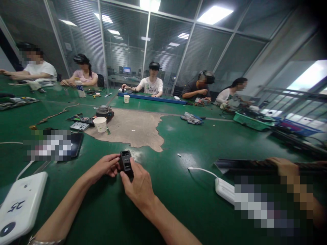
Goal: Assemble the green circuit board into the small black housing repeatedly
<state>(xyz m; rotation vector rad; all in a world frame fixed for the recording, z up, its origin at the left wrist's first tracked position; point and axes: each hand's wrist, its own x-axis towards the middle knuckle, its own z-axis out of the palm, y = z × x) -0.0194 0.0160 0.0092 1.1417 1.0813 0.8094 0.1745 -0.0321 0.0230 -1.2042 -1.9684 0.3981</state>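
Between my two hands, over the green tabletop, is a small black block with rectangular slots [125, 160] in its upper face. My right hand [139, 180] grips its right side and near end, thumb and fingers closed round it. On the other side, the curled fingers of my left hand [108, 165] hold the block's left edge. Its underside is hidden. Beyond the hands lies a brown sheet with a ragged edge [133, 131].
A paper cup [99, 124] stands beside circuit boards [84, 119]. White power banks [24, 204] lie left and right. Near a black bar [245, 165] rests another person's hand [283, 166]. Gloves [191, 118] and a green basket [252, 121] lie farther off; several people sit around.
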